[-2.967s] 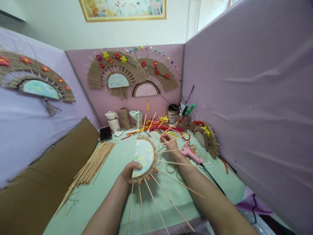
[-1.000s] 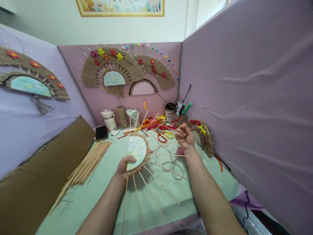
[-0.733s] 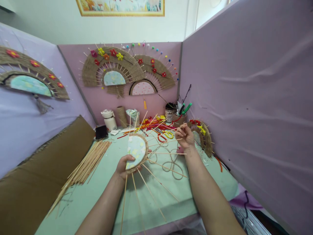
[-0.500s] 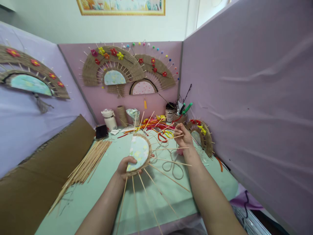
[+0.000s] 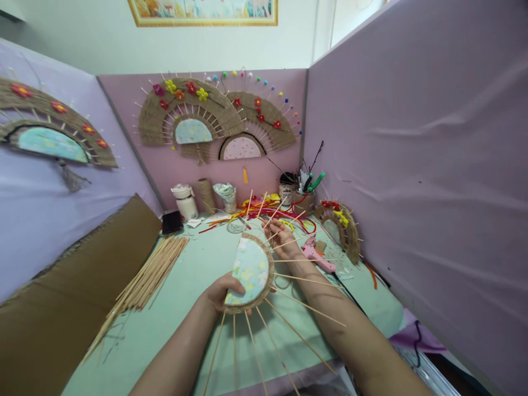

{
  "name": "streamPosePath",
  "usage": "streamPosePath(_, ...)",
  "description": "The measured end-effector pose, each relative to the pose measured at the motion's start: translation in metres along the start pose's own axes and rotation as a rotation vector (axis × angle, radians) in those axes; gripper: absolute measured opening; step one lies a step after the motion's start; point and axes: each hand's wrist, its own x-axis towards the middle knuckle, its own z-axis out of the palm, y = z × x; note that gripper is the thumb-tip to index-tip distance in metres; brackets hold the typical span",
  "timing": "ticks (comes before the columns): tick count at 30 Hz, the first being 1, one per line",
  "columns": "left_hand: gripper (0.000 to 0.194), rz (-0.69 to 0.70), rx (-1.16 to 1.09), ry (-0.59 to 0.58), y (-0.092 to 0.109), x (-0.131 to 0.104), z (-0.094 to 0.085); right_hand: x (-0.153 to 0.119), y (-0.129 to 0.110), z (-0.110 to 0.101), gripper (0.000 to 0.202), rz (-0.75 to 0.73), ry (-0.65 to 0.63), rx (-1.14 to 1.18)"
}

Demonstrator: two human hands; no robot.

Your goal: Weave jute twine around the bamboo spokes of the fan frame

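- The left hand (image 5: 223,291) pinches the lower edge of a half-round fan piece with a pale flowered paper face and a woven jute rim (image 5: 251,270), thumb on the paper and fingers behind it, holding it tilted above the pale green tabletop (image 5: 193,275).
- Thin bamboo skewers (image 5: 284,324) stick out of the fan's rim like spokes, spreading toward the person and out to the right.
- The right hand (image 5: 282,239) is at the fan's upper right edge, fingers curled around the spokes there; whether it grips one or only touches cannot be told.
- The fan thus lies between the two hands, the left below it and the right just above it.
- A pink glue gun (image 5: 315,254) lies on the table just right of the right wrist.
- A loose bundle of bamboo sticks (image 5: 146,283) lies well to the left, beside a brown cardboard sheet (image 5: 78,297).
- Farther back is a heap of red and yellow pipe cleaners (image 5: 276,212), with a small finished jute fan with red and yellow flowers (image 5: 342,231) leaning at the right.
- Against the back wall stand a white jar (image 5: 185,202), a spool of jute twine (image 5: 204,195) and a cup of pens (image 5: 303,198).
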Motion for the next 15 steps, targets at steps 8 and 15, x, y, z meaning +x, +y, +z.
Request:
streamPosePath(8,0.063,0.023,0.045,0.129,-0.004,-0.002,-0.010,-0.002,-0.010,0.003,0.022,-0.052,0.025,0.008)
streamPosePath(15,0.048,0.124,-0.149,0.180,-0.002,0.004,-0.017,0.003,-0.002,0.002,0.020,-0.006,0.039,-0.036)
